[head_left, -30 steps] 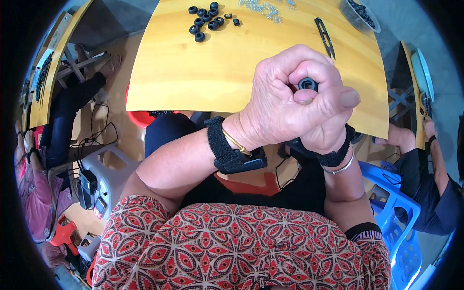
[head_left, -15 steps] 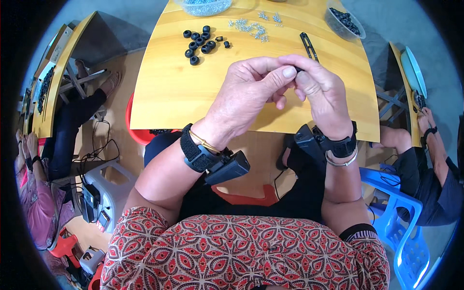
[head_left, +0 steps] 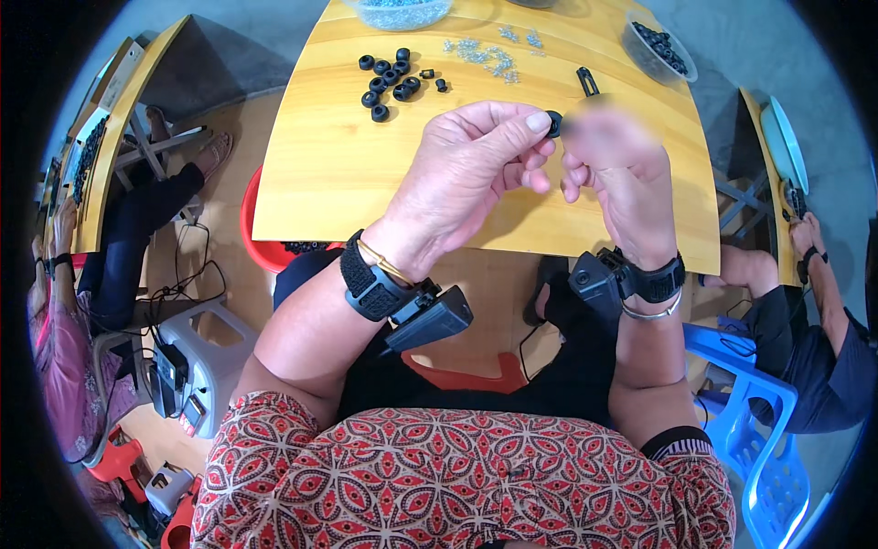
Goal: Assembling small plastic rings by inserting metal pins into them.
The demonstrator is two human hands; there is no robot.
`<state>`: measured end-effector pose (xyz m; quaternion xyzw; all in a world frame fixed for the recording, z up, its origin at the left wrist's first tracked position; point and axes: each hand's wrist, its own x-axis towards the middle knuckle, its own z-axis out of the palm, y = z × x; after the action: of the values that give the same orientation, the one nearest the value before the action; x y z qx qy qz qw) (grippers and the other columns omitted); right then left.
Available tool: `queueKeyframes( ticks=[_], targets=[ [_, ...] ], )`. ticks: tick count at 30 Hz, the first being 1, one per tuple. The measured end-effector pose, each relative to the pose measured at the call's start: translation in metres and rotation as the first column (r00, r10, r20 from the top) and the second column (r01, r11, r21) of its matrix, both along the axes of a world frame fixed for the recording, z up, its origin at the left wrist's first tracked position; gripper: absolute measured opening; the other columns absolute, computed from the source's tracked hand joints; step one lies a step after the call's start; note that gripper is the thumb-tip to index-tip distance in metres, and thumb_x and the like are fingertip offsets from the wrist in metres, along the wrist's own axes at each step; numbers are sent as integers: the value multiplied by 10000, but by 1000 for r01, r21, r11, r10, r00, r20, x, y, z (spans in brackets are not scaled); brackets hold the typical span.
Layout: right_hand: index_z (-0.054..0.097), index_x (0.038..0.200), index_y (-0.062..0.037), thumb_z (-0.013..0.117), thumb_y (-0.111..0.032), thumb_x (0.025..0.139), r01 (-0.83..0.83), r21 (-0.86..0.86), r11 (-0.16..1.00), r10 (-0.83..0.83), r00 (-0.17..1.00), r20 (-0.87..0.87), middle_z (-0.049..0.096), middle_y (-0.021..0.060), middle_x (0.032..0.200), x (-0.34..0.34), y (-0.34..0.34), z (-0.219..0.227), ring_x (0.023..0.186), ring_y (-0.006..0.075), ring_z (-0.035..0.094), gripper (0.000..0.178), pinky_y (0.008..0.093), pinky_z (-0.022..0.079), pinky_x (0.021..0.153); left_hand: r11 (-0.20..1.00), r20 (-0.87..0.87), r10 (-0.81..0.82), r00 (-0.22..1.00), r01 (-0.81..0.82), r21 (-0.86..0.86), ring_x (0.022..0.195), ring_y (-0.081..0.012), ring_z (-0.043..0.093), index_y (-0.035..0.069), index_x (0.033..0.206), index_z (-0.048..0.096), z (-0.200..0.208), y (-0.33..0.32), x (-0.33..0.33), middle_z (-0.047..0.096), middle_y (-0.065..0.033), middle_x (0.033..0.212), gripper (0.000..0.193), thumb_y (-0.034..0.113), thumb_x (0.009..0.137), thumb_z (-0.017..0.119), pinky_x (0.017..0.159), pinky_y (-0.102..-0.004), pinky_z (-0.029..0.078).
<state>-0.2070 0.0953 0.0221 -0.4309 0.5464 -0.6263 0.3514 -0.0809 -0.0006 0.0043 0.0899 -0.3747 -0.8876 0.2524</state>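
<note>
My left hand [head_left: 462, 169] is over the table's near part, thumb and forefinger pinched on a small round black knob-like piece [head_left: 554, 124]. Close on its right, my right hand [head_left: 631, 178] has its upper fingers smeared by blur; its lower fingers curl inward, and whether it holds anything is hidden. Beyond them lies a cluster of round black pieces [head_left: 390, 78], with smaller black spool-like ones [head_left: 441, 86] beside it. Small clear pieces [head_left: 498, 64] are scattered farther back. Partly behind my right hand is a slim black slotted tool [head_left: 586, 80].
At the far edge stands a clear tub [head_left: 402, 20] of pale blue-clear pieces; another clear tub [head_left: 680, 73] with black pieces is at far right. A red basin [head_left: 259, 240] sits below the table's left edge. People work at side tables; a blue chair [head_left: 745, 384] stands right.
My right hand has shifted right, away from my left, and its fingers are now blurred. The black piece in my left fingertips shows more fully. Table items sit slightly farther right in view.
</note>
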Motion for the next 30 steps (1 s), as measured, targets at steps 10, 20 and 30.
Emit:
queueKeyframes(
  ticks=[10, 20, 30],
  targets=[
    [473, 876, 19, 494, -69, 818, 55, 34, 998, -42, 956, -292, 533, 49, 687, 3, 1, 3, 526, 78, 500, 109, 194, 406, 467, 998, -10, -52, 999, 52, 38, 599, -91, 539, -5, 880, 556, -4, 6, -1, 571, -60, 738, 161, 140, 823, 516, 568, -202, 482],
    [509, 885, 10, 496, -13, 779, 72, 26, 997, -42, 795, -606, 566, 110, 693, 0, 5, 4, 627, 156, 571, 110, 253, 432, 543, 962, 27, -155, 988, 145, 231, 606, -96, 534, -5, 871, 544, -17, 11, -8, 555, -43, 710, 169, 152, 837, 492, 571, -217, 484],
    [539, 922, -5, 549, -157, 755, 495, -137, 858, -312, 291, -905, 573, 133, 687, -204, -37, 40, 652, 222, 562, 226, 307, 437, 617, 970, 145, -163, 976, 132, 203, 593, -84, 523, -11, 927, 532, -21, -2, 2, 551, -40, 712, 196, 159, 840, 487, 556, -223, 486]
  ],
)
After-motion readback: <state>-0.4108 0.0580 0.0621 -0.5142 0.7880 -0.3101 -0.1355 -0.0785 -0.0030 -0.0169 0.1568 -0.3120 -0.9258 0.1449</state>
